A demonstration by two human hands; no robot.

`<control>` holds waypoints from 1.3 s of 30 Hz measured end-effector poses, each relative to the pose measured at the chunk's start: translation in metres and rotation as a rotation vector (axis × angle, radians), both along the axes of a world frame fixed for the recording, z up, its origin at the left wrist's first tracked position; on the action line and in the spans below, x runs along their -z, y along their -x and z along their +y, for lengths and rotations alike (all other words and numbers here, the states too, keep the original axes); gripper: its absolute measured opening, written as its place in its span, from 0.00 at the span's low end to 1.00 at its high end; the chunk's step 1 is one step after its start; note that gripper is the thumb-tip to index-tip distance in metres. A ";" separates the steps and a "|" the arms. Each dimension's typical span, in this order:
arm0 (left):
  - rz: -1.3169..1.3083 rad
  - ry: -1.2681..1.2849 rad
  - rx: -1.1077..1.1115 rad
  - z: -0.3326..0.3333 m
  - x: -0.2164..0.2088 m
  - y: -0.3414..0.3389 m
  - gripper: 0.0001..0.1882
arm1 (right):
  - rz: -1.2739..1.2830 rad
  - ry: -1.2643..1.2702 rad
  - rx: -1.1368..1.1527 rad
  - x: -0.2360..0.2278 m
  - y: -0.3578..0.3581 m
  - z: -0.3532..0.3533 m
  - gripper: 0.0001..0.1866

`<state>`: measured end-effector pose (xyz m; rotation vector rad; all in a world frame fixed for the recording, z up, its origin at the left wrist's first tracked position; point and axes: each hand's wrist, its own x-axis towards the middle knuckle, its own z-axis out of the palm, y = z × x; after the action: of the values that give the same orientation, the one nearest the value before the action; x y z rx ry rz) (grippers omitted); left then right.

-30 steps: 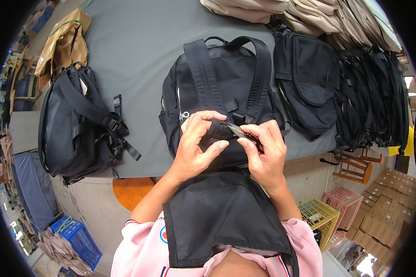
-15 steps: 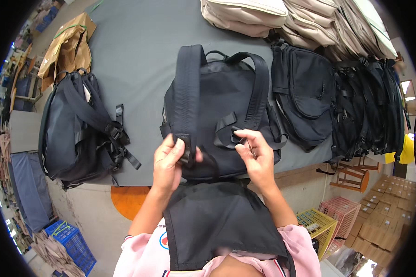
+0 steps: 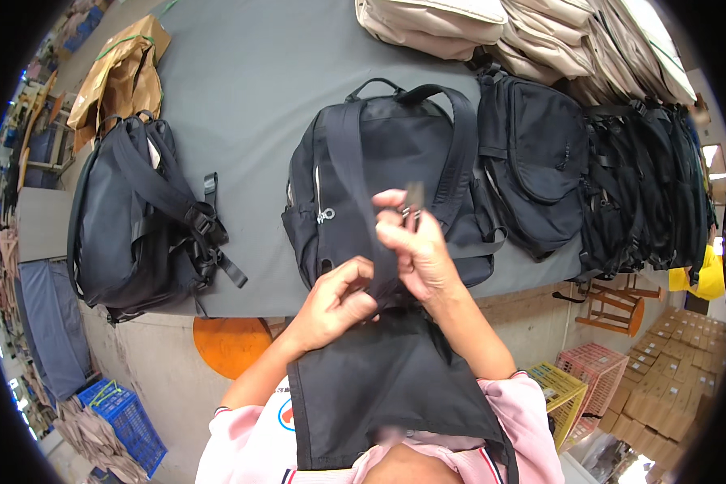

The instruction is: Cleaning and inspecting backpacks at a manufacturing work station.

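Observation:
A dark navy backpack (image 3: 306, 173) lies in front of me with its shoulder straps up and a silver zip pull on its left side. Its left shoulder strap (image 3: 345, 153) runs down toward me between my hands. My left hand (image 3: 339, 302) is closed by the strap's lower end at the table's near edge; its fingers hide what they pinch. Over the middle of the bag, my right hand (image 3: 411, 246) is closed round a small metal tool, probably thread snips (image 3: 413, 206), smeared by motion. The right shoulder strap (image 3: 461, 137) arches over the bag's far side.
Another dark backpack (image 3: 129, 218) stands at the left, near a brown paper bag (image 3: 125, 77). Dark backpacks (image 3: 532, 161) line the right side, with beige bags (image 3: 436, 28) behind. Below the table are a round orange stool (image 3: 230, 347), a blue crate (image 3: 125, 427) and a yellow crate (image 3: 552, 395).
My left hand has drawn the left strap down toward me, off the bag's left edge. My right hand has moved left and up from the right strap's end, with the metal tool in it.

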<state>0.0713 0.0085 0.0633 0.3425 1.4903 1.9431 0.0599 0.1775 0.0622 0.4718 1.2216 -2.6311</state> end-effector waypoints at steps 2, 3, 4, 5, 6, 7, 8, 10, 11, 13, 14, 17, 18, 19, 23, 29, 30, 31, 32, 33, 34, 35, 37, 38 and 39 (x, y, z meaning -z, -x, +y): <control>0.637 0.224 -0.021 0.000 -0.006 0.005 0.19 | 0.089 -0.113 0.241 -0.011 0.004 -0.004 0.20; 0.736 0.308 -0.115 0.007 -0.014 0.006 0.17 | 0.141 -0.219 0.276 -0.012 0.006 -0.002 0.19; 0.761 0.344 -0.168 0.009 -0.011 0.004 0.16 | 0.193 -0.326 0.311 -0.013 0.007 -0.002 0.19; 0.933 0.378 -0.211 0.012 -0.016 0.008 0.16 | 0.220 -0.427 0.302 -0.014 0.007 -0.003 0.17; 1.109 0.407 -0.253 0.016 -0.021 0.014 0.15 | 0.219 -0.426 0.305 -0.014 0.008 -0.002 0.17; 1.166 0.345 -0.268 0.017 -0.016 0.017 0.15 | 0.185 -0.392 0.193 -0.013 0.011 0.000 0.15; 1.209 0.370 -0.283 0.019 -0.021 0.020 0.14 | 0.150 -0.357 0.081 -0.011 0.014 0.002 0.14; 1.243 0.391 -0.125 0.018 -0.017 0.029 0.12 | 0.087 -0.152 0.039 0.002 0.014 0.003 0.09; 1.209 0.378 -0.150 0.020 -0.014 0.032 0.12 | 0.084 -0.220 0.063 0.010 0.010 0.003 0.08; 1.076 0.354 -0.192 0.018 -0.008 0.032 0.11 | 0.157 -0.390 0.135 0.019 -0.001 0.004 0.07; 0.977 0.331 -0.212 0.017 -0.005 0.032 0.10 | 0.129 -0.400 0.199 0.015 -0.009 0.007 0.06; 0.470 0.159 -0.159 0.013 0.007 0.026 0.11 | 0.159 -0.579 0.235 -0.008 -0.027 0.010 0.05; 0.303 0.059 -0.149 0.016 0.008 0.026 0.11 | 0.171 -0.725 0.185 -0.010 -0.029 0.014 0.07; 0.302 0.061 -0.148 0.016 0.009 0.026 0.11 | 0.248 -0.829 0.167 -0.009 -0.030 0.017 0.09; 0.165 0.009 -0.152 0.015 0.010 0.022 0.11 | 0.424 -1.101 0.109 -0.019 -0.038 0.037 0.15; 0.205 0.034 -0.133 0.015 0.008 0.023 0.12 | 0.602 -1.348 -0.181 -0.041 -0.029 0.055 0.14; 0.244 0.059 -0.138 0.014 0.009 0.022 0.13 | 0.601 -1.346 -0.184 -0.042 -0.027 0.056 0.14; 0.241 0.061 -0.140 0.014 0.009 0.022 0.13 | 0.640 -1.394 -0.209 -0.044 -0.025 0.057 0.14; 0.242 0.069 -0.139 0.014 0.008 0.022 0.13 | 0.680 -1.441 -0.235 -0.044 -0.024 0.057 0.14; 0.242 0.076 -0.139 0.014 0.007 0.022 0.13 | 0.680 -1.439 -0.238 -0.043 -0.024 0.056 0.14; 0.240 0.077 -0.141 0.013 0.007 0.021 0.13 | 0.721 -1.473 -0.210 -0.042 -0.023 0.056 0.16; 0.240 0.086 -0.144 0.013 0.007 0.020 0.13 | 0.763 -1.507 -0.181 -0.042 -0.023 0.055 0.17; 0.240 0.094 -0.153 0.012 0.008 0.020 0.13 | 0.733 -1.512 -0.167 -0.041 -0.026 0.054 0.15; 0.253 0.098 -0.144 0.011 0.008 0.020 0.13 | 0.701 -1.518 -0.151 -0.041 -0.028 0.054 0.14; 0.267 0.101 -0.136 0.011 0.008 0.020 0.13 | 0.703 -1.519 -0.153 -0.040 -0.030 0.054 0.14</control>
<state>0.0510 0.0192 0.0551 0.4821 1.8180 1.9772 0.0896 0.2316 0.1025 -0.4424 3.1012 -1.2119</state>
